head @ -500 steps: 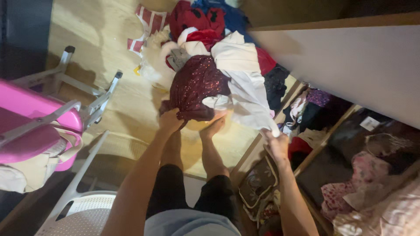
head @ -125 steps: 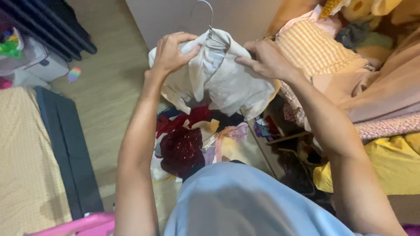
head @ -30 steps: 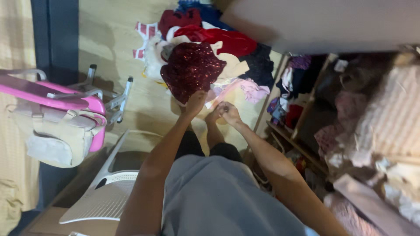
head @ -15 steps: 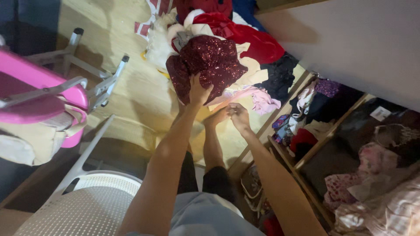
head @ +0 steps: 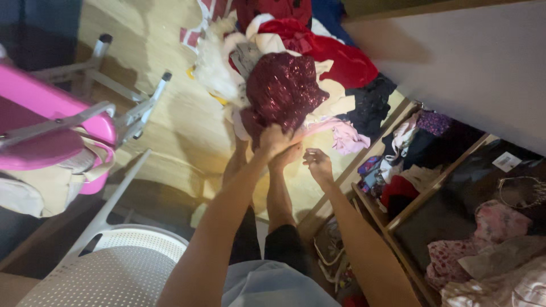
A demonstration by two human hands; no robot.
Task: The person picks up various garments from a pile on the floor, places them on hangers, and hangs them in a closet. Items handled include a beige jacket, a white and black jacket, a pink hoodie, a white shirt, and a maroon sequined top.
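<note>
Wooden floor held heaped clothes | left hand gripped maroon sequined garment; right hand hovered loosely open, empty | risk: lifting could topple pile.

Left hand fingers buried in sequined garment; grip perhaps closed, clothes pile cropped

A sparkly dark-red sequined garment tops the pile; beside it lie a bright red cloth, a pale pink cloth and a black garment.
</note>
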